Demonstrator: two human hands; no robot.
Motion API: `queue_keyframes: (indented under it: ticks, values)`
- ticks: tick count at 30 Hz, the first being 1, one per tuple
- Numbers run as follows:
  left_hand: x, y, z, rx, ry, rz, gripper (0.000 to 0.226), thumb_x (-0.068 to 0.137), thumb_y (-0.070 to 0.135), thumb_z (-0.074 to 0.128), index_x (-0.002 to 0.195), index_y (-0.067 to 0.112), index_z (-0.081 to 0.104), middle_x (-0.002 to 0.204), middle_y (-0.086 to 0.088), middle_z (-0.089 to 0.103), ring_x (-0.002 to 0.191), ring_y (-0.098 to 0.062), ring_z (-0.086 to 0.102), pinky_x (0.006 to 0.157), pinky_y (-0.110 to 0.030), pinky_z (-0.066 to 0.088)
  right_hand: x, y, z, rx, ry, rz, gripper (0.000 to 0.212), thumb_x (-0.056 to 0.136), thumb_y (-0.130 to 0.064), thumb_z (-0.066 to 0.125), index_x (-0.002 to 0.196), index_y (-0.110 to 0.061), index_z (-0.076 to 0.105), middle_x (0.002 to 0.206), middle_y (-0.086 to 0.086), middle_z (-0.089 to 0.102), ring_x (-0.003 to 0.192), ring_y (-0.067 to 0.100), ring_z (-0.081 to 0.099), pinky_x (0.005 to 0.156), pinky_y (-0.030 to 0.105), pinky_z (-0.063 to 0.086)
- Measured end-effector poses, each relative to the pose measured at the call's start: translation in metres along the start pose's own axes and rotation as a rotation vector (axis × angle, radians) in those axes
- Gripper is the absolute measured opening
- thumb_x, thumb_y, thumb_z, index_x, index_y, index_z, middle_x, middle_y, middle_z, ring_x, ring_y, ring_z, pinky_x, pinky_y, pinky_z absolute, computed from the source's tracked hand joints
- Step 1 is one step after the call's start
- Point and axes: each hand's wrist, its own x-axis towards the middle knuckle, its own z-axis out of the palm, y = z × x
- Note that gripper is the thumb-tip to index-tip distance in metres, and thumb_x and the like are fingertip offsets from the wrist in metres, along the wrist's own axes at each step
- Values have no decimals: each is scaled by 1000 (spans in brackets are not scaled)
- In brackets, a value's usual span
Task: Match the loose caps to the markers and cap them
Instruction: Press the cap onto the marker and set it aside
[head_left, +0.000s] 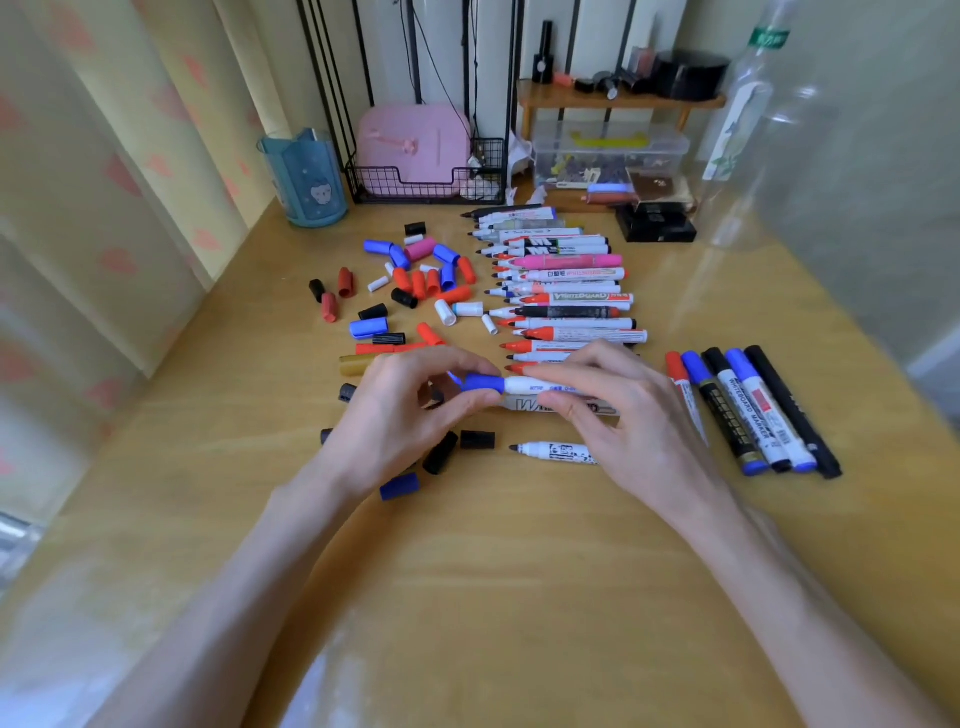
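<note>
Head view: loose caps (415, 280) in red, blue, black, white and pink lie scattered at left on the wooden table (519, 597). Left hand (400, 415) pinches a blue cap (483, 383) at the tip end of a white marker (535, 387), whose barrel the right hand (623, 415) grips, near the row of uncapped markers (566, 291). Five capped markers (753, 410) lie side by side at far right.

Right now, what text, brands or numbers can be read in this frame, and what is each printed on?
"WHITEBOARD MARKER": black-capped white marker, right group.
"WHITEBOARD": red-tipped marker in the row.
"WA…", rest covered: grey marker.
Other marker print and the green bottle label: too blurred to read.
</note>
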Motion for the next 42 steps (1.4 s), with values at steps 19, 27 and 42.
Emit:
queue_keyframes:
  ticks: [19, 27, 42]
  values:
    - [-2, 13, 12, 27, 100, 91, 14, 95, 20, 76, 106, 13, 80, 76, 26, 64, 67, -2, 65, 69, -5, 40, -4, -5, 13, -15, 136, 24, 24, 97, -17, 68, 118, -16, 78, 88, -2, 67, 75, 23, 63, 64, 43, 51]
    - [-2, 10, 14, 28, 82, 95, 15, 99, 25, 70, 105, 14, 78, 71, 20, 62, 62, -6, 61, 66, -8, 40, -4, -2, 16, -50, 153, 0, 24, 96, -11, 71, 117, -18, 79, 88, -4, 66, 74, 23, 61, 66, 44, 50]
    - [-2, 4, 14, 173, -56, 129, 16, 105, 24, 62, 105, 16, 75, 76, 14, 56, 68, -4, 51, 61, -19, 36, -2, -5, 9, -281, 151, -185, 26, 96, -4, 63, 111, -17, 80, 89, -1, 69, 76, 24, 63, 63, 43, 42]
